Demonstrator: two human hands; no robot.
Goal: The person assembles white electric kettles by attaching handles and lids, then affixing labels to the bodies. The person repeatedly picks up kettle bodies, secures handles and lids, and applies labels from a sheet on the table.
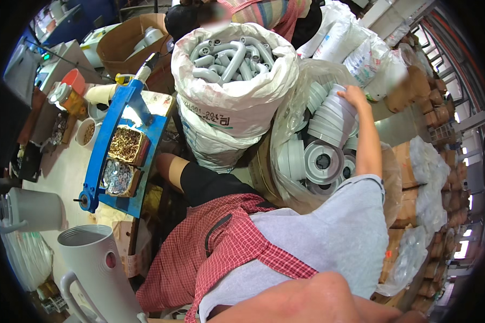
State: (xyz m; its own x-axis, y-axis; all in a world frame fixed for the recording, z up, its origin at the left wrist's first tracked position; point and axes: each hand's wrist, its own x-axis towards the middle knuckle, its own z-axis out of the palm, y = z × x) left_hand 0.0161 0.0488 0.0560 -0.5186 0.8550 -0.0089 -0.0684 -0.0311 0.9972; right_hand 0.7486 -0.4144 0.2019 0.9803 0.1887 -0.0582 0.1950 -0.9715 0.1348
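My right arm reaches to the far right, over a large clear plastic bag (285, 121) of round grey plastic parts. At the top of a leaning nested stack of grey plastic cup-shaped parts (331, 121), my right hand (353, 96) is closed on the rim. More of these round parts (323, 161) lie below, some showing dark hub centres. Near the lower left stands a tall grey plastic jug (91, 264) with a side handle and ribbed body. Only a strip of skin shows at the bottom edge beside it; my left hand is out of sight.
A white woven sack (226, 107) of curved grey handles stands ahead. On the workbench (54, 161) at left, a blue hand press (110, 140) holds two trays of small metal parts. Another grey jug (35, 209) stands nearby. A person (264, 16) is beyond the sack; cartons (407, 204) line the right.
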